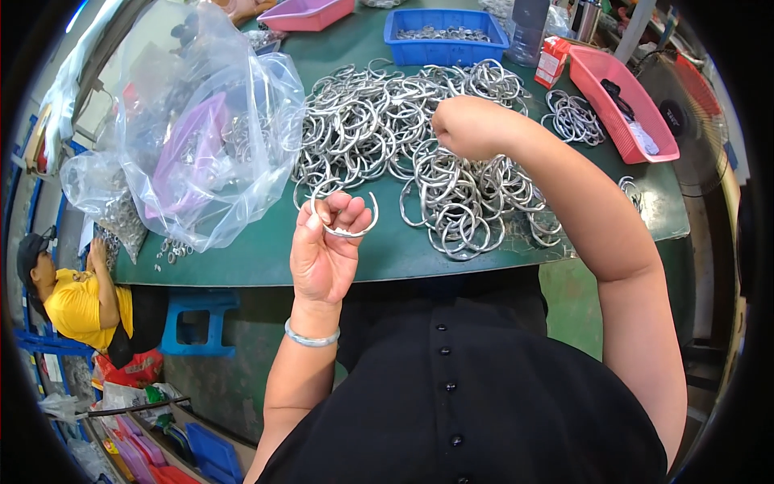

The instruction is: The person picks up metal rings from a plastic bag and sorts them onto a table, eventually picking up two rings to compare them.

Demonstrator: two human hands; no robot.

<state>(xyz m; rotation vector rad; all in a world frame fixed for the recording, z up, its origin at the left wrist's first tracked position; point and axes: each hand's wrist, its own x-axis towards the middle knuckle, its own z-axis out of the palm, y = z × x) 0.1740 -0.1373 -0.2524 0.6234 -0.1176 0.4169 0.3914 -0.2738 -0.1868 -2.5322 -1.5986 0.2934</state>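
Observation:
My left hand (321, 254), palm up near the table's front edge, pinches a silver open bangle (376, 213) between thumb and fingers. The bangle's gap points away from me. My right hand (474, 129) is curled closed above the bangles; its fingertips are turned down out of sight, so anything in them is hidden. A wide pile of silver bangles (355, 117) spreads across the table beyond both hands. Nearer me, below my right hand, lies a second heap of bangles (468, 214).
On the green table (379, 262) stand a clear plastic bag (274, 153), a blue bin (446, 53) with metal pieces, a pink basket (597, 89), a red box (551, 61) and a bottle (528, 32). At left sits a person in yellow (81, 306) near a blue stool (197, 323).

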